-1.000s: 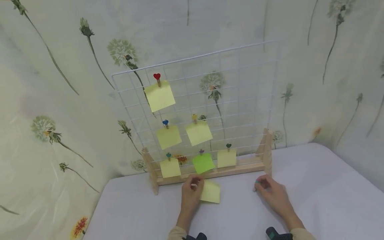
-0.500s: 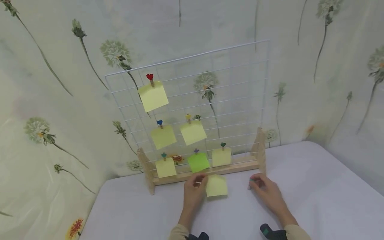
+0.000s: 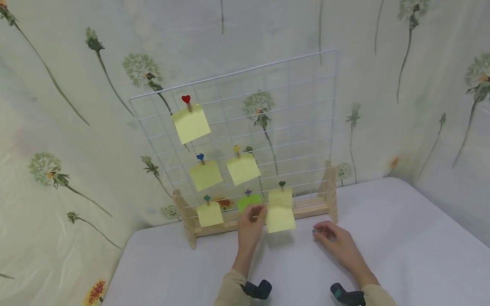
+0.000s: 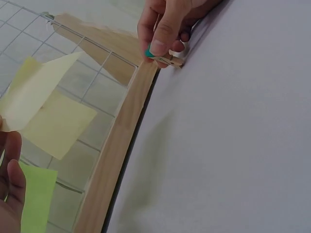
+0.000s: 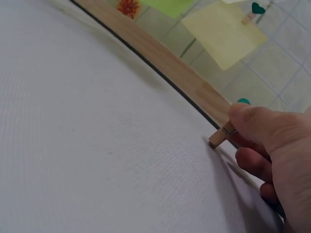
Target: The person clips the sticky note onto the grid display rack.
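Note:
My left hand (image 3: 250,227) pinches a pale yellow sticky note (image 3: 281,219) by its left edge. That note is lifted off the table and, in the head view, overlaps the lower part of a yellow note (image 3: 280,196) clipped under a dark green heart. My right hand (image 3: 337,242) is low in front of the rack's right foot. Between its thumb and fingers it holds a small wooden clothespin (image 5: 222,135) with a teal top, seen also in the left wrist view. Behind my left hand a bright green note (image 3: 246,201) hangs partly hidden.
A white wire grid (image 3: 302,110) stands in a wooden base (image 3: 310,210) on the white-covered table (image 3: 164,272). Several more yellow notes hang on it from heart clothespins, among them a red heart (image 3: 186,99) at upper left. A flower-patterned sheet (image 3: 69,191) covers the wall behind.
My left hand has raised the yellow note from the table up towards the grid and slightly right. My right hand keeps the clothespin near the rack's right foot. The head view has shifted a little.

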